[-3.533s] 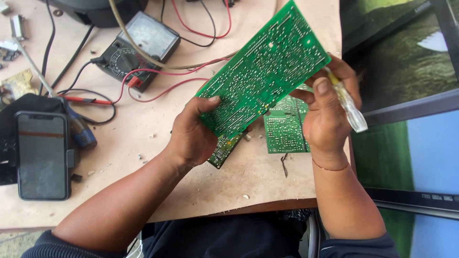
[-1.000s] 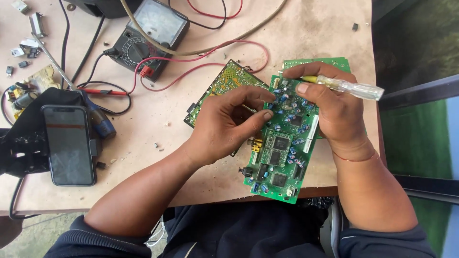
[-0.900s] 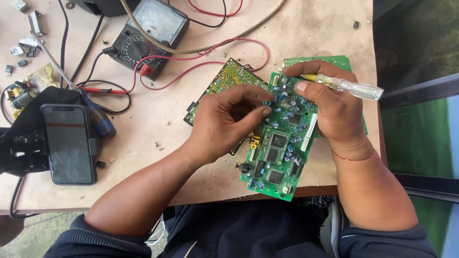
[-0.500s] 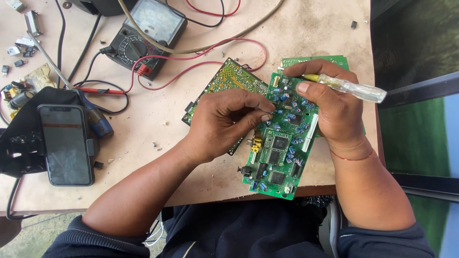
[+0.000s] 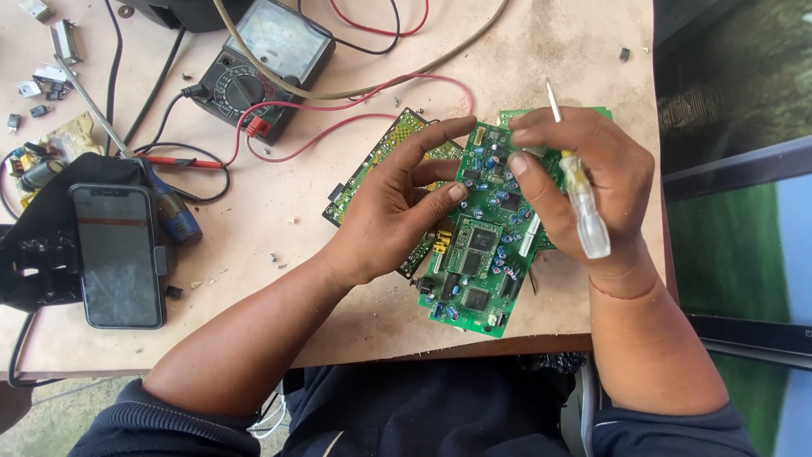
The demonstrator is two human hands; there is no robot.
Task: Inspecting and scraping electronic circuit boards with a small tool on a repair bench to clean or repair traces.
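Two hands on one green board (image 5: 478, 254), held component-side up over the near edge of the bench (image 5: 254, 279). Left hand (image 5: 393, 211) has its fingers stretched out and lying across the board's left edge, index reaching up to the top corner, so it's a loose open hold, more steadying than gripping. Right hand (image 5: 584, 178) is curled around a screwdriver (image 5: 579, 195) with a clear plastic handle, thin metal shaft poking up past the knuckles; its fingertips also press on the board's top right.

No real containers here, just stuff spread out flat. The board is packed with little blue caps, black square chips and a yellow part near the left edge. Under it sit two more green boards, one (image 5: 372, 169) sticking out to the left, another (image 5: 592, 114) peeking out at the top.

Bench top is pale, rough and dusty. Further left: a black analog meter (image 5: 254, 68) with red leads (image 5: 355, 118) looping across, a phone (image 5: 117, 254) lying on a black pouch (image 5: 34, 254), plus loose bits in the far corner.
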